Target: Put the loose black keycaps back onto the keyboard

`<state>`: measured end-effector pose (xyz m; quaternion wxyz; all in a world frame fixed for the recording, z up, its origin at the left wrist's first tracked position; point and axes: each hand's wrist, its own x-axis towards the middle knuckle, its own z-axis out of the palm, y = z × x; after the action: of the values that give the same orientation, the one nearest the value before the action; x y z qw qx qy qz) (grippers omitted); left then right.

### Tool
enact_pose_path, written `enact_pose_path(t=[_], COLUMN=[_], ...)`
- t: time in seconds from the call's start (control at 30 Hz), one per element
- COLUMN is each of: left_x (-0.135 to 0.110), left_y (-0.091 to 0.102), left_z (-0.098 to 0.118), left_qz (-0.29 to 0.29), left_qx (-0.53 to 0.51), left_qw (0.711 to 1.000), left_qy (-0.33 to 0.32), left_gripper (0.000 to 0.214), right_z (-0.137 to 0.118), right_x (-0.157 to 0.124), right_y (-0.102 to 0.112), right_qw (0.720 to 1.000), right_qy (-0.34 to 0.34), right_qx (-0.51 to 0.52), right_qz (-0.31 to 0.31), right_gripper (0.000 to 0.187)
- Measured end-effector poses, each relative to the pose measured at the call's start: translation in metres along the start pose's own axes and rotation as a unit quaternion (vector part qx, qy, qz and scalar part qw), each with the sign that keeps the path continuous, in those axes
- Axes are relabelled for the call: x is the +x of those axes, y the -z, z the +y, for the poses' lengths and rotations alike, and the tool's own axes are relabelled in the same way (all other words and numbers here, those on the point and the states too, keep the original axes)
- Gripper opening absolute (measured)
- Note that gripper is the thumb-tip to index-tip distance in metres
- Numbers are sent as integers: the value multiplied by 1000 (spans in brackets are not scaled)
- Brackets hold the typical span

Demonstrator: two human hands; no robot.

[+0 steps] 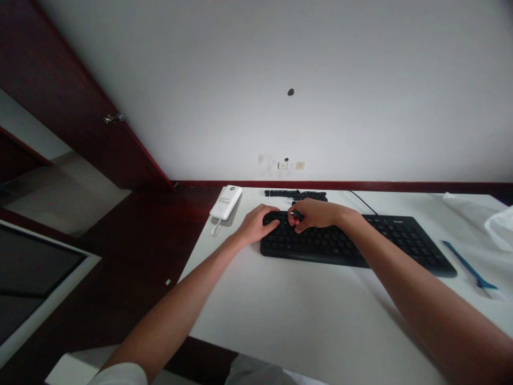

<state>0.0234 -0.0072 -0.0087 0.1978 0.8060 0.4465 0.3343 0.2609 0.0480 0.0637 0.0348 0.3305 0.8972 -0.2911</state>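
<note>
A black keyboard (385,240) lies on the white table (296,310). My left hand (256,223) rests on the keyboard's left end, its fingers curled over the keys and edge. My right hand (315,213) is over the upper left keys, fingertips pinched together on something small and dark that I cannot make out. A row of loose black keycaps (294,194) lies on the table just behind the keyboard.
A white power bank (226,202) with a cord sits at the table's far left corner. A blue tool (468,264) lies right of the keyboard, with a white plastic bag (500,227) beyond. A wall socket (292,165) is behind; dark floor at left.
</note>
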Motion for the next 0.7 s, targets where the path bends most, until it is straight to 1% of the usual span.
enact_pose_path(t=[0.17, 0.23, 0.27, 0.33, 0.4, 0.43, 0.47, 0.5, 0.57, 0.6, 0.63, 0.67, 0.7], left_x=[0, 0, 0, 0, 0, 0, 0, 0, 0, 0, 0, 0, 0], left_y=[1, 1, 1, 1, 0, 0, 1, 1, 1, 1, 0, 0, 0], left_z=[1, 1, 1, 1, 1, 1, 1, 1, 1, 1, 1, 1, 0], left_qz=[-4, -7, -7, -5, -4, -4, -4, -5, -6, -6, -6, -6, -5], left_qx=[-1, -1, -1, 0, -2, -4, -6, -8, -8, -7, -5, -4, -4], left_qw=[1000, 1000, 1000, 1000, 1000, 1000, 1000, 1000, 1000, 1000, 1000, 1000, 1000], left_qy=[3, 5, 5, 3, 1, 0, 0, -1, -2, -2, -1, -1, -1], left_gripper=[31, 31, 31, 31, 30, 30, 30, 30, 30, 30, 30, 30, 30], right_z=[3, 3, 2, -2, -6, -8, -11, -13, -16, -17, -17, -18, -19], right_x=[-3, -5, -6, -8, -9, -8, -7, -5, 1, 4, 7, 10, 13], right_y=[4, 8, 10, 13, 14, 13, 10, 7, -4, -10, -16, -22, -27], right_qw=[1000, 999, 999, 992, 974, 958, 937, 909, 837, 800, 771, 748, 732], right_qy=[-3, -9, -14, -15, 4, 20, 37, 53, 76, 84, 89, 92, 93], right_qx=[21, 30, 37, 69, 149, 209, 280, 356, 498, 553, 593, 620, 637], right_qz=[-7, 10, 32, 104, 173, 194, 205, 210, 213, 216, 216, 218, 222], right_gripper=[18, 20, 22, 30, 41, 47, 51, 55, 59, 60, 61, 61, 61])
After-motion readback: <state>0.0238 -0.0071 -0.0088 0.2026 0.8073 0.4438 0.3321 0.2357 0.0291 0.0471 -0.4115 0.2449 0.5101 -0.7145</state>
